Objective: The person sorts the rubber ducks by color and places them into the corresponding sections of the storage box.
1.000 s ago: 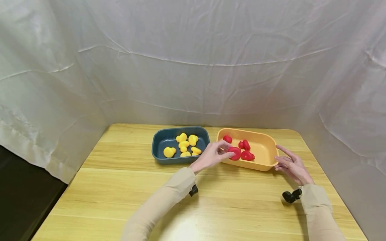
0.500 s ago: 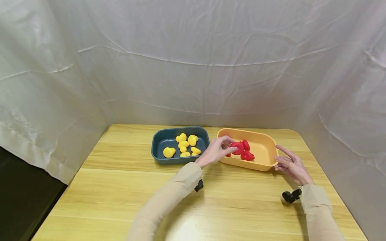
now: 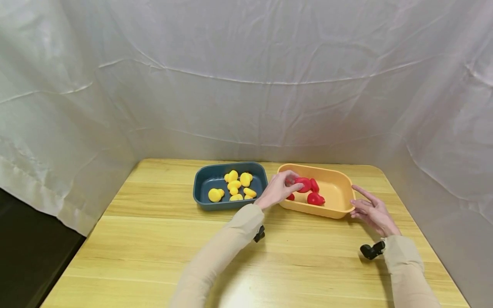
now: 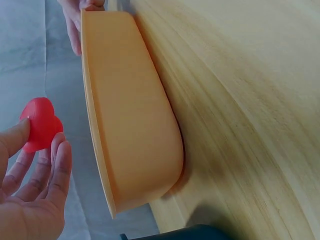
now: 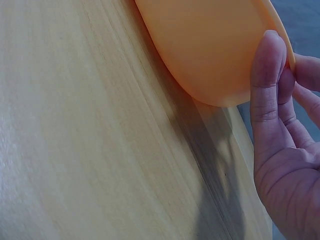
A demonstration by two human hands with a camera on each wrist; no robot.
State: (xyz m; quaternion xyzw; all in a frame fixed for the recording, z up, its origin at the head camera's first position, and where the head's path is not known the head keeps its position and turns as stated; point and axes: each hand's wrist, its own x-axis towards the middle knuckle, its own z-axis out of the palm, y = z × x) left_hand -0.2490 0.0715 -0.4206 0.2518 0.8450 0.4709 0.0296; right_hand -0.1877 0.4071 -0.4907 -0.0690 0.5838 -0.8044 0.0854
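Between thumb and fingertips, my left hand [image 3: 276, 189] pinches a red rubber duck [image 3: 303, 185] over the left part of the orange tray [image 3: 339, 179]. In the left wrist view this duck [image 4: 42, 124] shows as a rounded, lobed shape beside the tray wall [image 4: 132, 115]. More red ducks lie in the tray, one at the front [image 3: 316, 199] and one behind the held duck [image 3: 314, 185]; others are partly hidden by the hand. My right hand [image 3: 371, 210] touches the tray's right end with loosely extended fingers, its thumb [image 5: 267, 80] against the outer wall.
A dark blue tray [image 3: 204, 202] with several yellow rubber ducks [image 3: 234, 185] stands left of the orange one. Both are near the back of the wooden table [image 3: 292, 256]. Grey-white curtains [image 3: 246, 107] hang behind and at the sides.
My left hand has moved slightly right and back, carrying the red duck from the tray's front edge further over its inside. The right hand and both trays stay in place.
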